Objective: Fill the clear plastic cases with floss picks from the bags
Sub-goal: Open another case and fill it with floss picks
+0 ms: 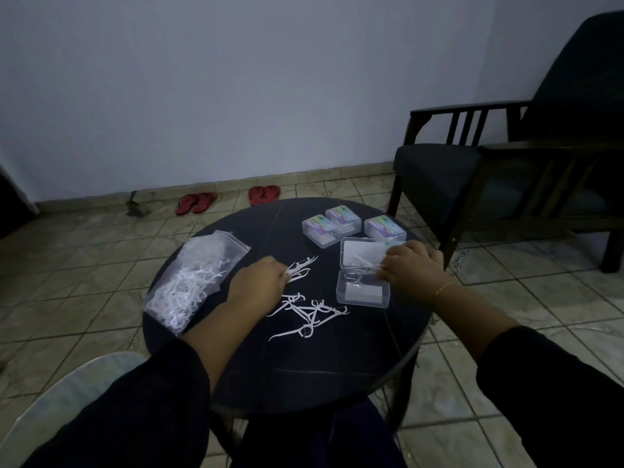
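Dim room, pale wall at the back, tiled floor, and a round dark table point(337, 366) in the middle of it all — that is where the action is. On the table's left side lies a clear bag point(192, 282) stuffed with white floss picks, its mouth pointing away from the person. Left hand point(260, 282) sits just right of the bag, fingers curled and pinching a small bunch of picks point(299, 266) that fan out toward the far side. Nearer the person, a loose scatter of picks point(307, 314) lies flat on the tabletop, between the two forearms. Over on the right — an open clear case point(363, 288), lid flipped up and back, with a few picks inside. Right hand point(410, 266) hovers over that case's right edge, fingertips pinched together on a pick or two at the hinge line. Beyond it, three closed cases point(351, 224) with colourful labels sit in a cluster near the far rim. Off the table: a dark armchair point(472, 170) at right, two pairs of red sandals point(229, 199) by the wall
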Action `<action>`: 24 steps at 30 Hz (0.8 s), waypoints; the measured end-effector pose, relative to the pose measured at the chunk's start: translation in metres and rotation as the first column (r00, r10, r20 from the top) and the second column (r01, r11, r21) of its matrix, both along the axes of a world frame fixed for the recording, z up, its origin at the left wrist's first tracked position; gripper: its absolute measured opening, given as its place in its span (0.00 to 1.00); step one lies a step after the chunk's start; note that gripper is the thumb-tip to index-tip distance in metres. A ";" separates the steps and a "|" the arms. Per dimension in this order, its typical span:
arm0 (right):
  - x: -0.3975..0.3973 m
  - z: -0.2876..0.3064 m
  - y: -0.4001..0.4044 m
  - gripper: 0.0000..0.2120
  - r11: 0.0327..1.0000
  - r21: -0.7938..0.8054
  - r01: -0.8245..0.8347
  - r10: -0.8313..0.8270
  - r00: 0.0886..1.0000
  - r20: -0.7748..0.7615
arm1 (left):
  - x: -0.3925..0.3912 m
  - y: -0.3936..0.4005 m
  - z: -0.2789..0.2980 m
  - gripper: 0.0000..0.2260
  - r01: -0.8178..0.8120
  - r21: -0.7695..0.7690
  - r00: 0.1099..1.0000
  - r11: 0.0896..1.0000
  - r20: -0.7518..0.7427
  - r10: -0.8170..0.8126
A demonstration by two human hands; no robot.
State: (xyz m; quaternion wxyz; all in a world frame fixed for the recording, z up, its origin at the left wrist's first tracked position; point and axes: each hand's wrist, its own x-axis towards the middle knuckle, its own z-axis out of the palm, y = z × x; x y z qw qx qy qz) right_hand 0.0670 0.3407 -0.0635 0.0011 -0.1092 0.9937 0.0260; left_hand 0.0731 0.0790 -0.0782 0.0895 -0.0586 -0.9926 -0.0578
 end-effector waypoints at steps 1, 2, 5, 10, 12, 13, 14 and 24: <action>-0.002 0.000 -0.003 0.18 1.000 -0.013 0.000 0.000 1.000 -0.003 | -0.002 0.004 0.001 0.12 0.006 0.032 1.000 0.999 0.005 -0.007; -0.004 -0.001 -0.006 0.17 1.000 -0.022 -0.001 0.001 1.000 0.000 | -0.004 0.008 0.002 0.12 0.014 0.060 1.000 0.998 0.010 -0.015; -0.010 -0.003 -0.013 0.17 1.000 -0.021 -0.022 0.022 1.000 0.008 | -0.008 0.018 0.003 0.11 0.032 0.127 0.999 0.991 0.015 -0.035; -0.014 -0.012 -0.020 0.17 0.997 -0.059 -0.053 0.056 0.997 0.057 | -0.013 0.036 0.005 0.10 0.095 0.175 0.995 0.980 0.004 -0.098; -0.013 -0.017 -0.019 0.17 0.994 -0.098 -0.054 0.061 0.996 0.071 | -0.015 0.042 0.005 0.10 0.121 0.176 0.992 0.977 -0.003 -0.122; -0.013 -0.019 -0.018 0.17 0.990 -0.132 -0.049 0.058 0.996 0.066 | -0.016 0.044 0.005 0.10 0.129 0.171 0.991 0.977 -0.002 -0.130; -0.012 -0.020 -0.016 0.17 0.984 -0.172 -0.036 0.046 0.997 0.056 | -0.017 0.047 0.005 0.10 0.135 0.163 0.991 0.977 -0.002 -0.136; -0.001 -0.026 0.008 0.19 0.901 -0.414 0.132 -0.173 0.983 -0.062 | -0.030 0.091 -0.005 0.14 0.271 -0.001 0.963 0.963 -0.002 -0.271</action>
